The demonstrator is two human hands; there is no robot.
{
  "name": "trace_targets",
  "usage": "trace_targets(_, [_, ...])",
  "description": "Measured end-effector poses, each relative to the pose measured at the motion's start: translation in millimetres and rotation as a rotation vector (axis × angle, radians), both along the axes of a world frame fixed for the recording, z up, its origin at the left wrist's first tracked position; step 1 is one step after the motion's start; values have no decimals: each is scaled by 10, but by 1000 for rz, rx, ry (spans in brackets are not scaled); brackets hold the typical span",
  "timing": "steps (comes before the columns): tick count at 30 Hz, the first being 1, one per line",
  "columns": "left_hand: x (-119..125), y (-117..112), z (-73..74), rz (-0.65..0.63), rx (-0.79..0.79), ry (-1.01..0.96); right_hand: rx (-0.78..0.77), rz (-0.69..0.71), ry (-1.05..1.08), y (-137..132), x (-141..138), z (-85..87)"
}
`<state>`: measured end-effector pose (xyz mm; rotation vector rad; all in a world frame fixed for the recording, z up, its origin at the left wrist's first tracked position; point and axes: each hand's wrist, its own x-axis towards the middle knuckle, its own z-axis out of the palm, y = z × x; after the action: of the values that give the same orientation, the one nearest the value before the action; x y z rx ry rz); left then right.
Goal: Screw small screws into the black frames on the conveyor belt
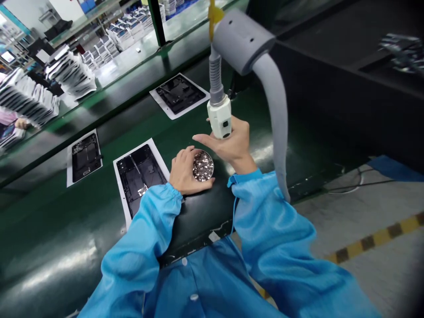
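Note:
My left hand (186,173) curls around a round dish (203,166) full of small shiny metal pieces, too small to make out singly. The thumb and fingers hold its rim just above the green bench. Beyond it, my right hand (236,143) grips a white-bodied hand tool (220,118) on a grey corrugated hose. Its fingers pass behind the tool, and its thumb sticks out to the left. The working end of the tool is hidden. Left of my left hand lies a white-edged tablet-like panel (141,170) with its dark inside facing up, partly covered by my sleeve.
Two similar panels, one at the back (180,95) and one at left (85,157), lie on the green bench (43,229). A thick grey pipe (276,110) arches down beside my right arm. Panel stacks (71,73) and another person's hand (21,123) are beyond.

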<state>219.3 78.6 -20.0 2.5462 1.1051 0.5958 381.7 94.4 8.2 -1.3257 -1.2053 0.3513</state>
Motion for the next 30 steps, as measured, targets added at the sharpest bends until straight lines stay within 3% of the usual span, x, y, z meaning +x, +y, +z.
trace_targets(8, [-27,-12,-62,70,115,-50,-13,-81,-8,76,-9,-85])
trace_targets(13, [-12,13,-72,49,167,-38,-14,-77,-9,73,-24,-88])
trace_targets(27, [160,136,23,193,-23,189,-30,-84,-63,105,-21,-166])
trace_targets(30, [146,231,59,216,-86,165,-12,-77,-52,104,-12,-162])
